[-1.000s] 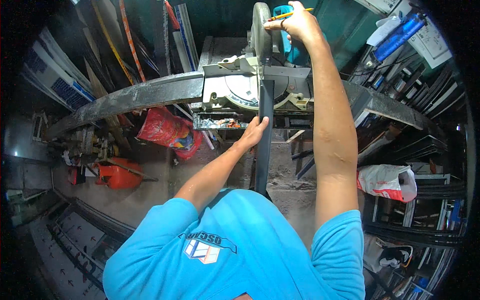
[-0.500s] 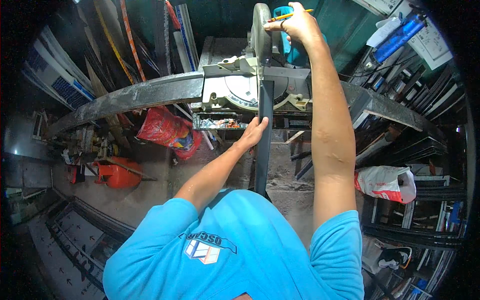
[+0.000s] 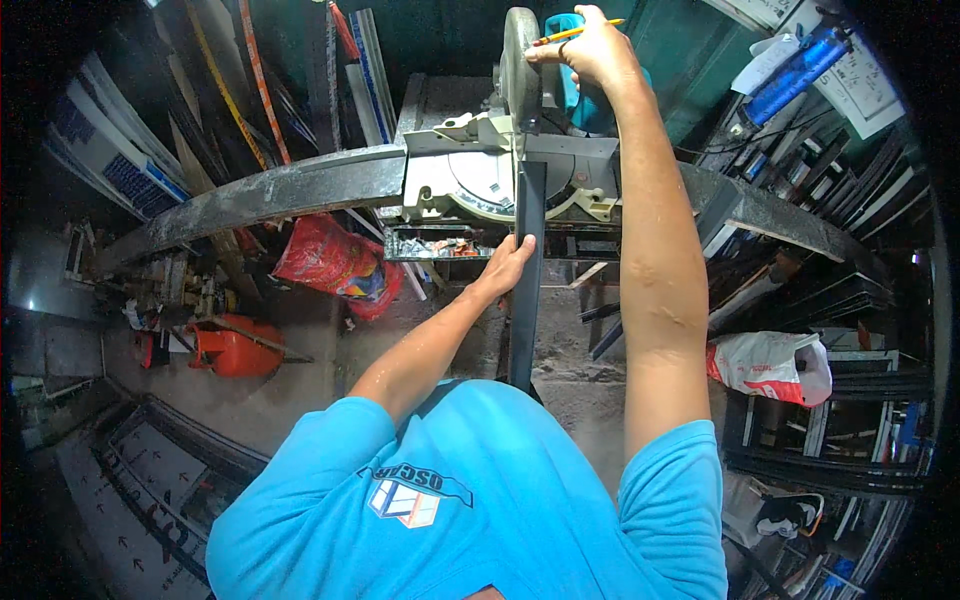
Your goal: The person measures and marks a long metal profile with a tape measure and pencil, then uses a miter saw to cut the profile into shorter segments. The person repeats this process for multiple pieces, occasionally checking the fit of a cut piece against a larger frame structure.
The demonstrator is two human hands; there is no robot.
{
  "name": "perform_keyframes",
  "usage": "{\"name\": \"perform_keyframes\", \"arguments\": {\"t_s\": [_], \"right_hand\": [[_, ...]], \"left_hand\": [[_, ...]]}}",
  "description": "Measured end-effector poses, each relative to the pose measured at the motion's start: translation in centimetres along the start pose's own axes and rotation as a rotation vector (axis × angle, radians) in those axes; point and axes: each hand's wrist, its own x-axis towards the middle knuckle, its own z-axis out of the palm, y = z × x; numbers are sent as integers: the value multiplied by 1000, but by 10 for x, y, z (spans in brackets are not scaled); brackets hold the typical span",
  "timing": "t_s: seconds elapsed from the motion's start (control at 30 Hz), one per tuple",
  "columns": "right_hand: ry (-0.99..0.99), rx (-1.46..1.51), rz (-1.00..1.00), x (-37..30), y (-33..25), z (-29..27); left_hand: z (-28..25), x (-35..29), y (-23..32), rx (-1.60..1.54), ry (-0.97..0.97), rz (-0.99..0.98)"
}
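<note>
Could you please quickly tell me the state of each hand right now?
Left hand: closed on the dark bar.
Right hand: holding a pencil at the teal handle; handle grip unclear.

The right forearm [image 3: 662, 250] has shifted very slightly leftward.

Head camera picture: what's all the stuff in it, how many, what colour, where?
saw: 1, grey and teal, top centre
long bar: 1, dark grey, centre
pencil: 1, yellow, top centre
beams: 2, grey, either side of saw
tray: 1, dark, below saw
crumpled bag: 1, mostly red, left
tank: 1, orange-red, left
other bag: 1, white and red, right
tube: 1, blue, upper right
strips: many, mixed, upper left
shirt: 1, blue, bottom
left hand: 1, bare, on long bar
right hand: 1, bare, holding pencil
</note>
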Motion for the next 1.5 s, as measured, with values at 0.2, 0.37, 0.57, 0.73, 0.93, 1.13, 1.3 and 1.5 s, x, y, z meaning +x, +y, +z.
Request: {"name": "perform_keyframes", "arguments": {"t_s": [0.2,0.37,0.57,0.73,0.93,1.13,1.3,1.5], "right_hand": [[15,-1,-47,4,9,3],[-51,286,93,7,10,4],[-15,-42,-5,-1,5,2],[61,-178,-20,0,21,9],[122,-237,-48,4,32,13],[94,-183,-52,0,30,15],[83,-215,-24,-5,31,13],[94,-221,-20,-9,28,15]], "left_hand": [[1,0,1,13,-8,18],[0,0,3,15,-13,72],[0,-7,12,25,-1,25],[0,-4,9,-12,-25,21],[1,-4,9,26,-15,38],[-2,-4,6,31,-5,26],[1,-13,21,24,8,21],[1,-15,22,26,21,59]]}}
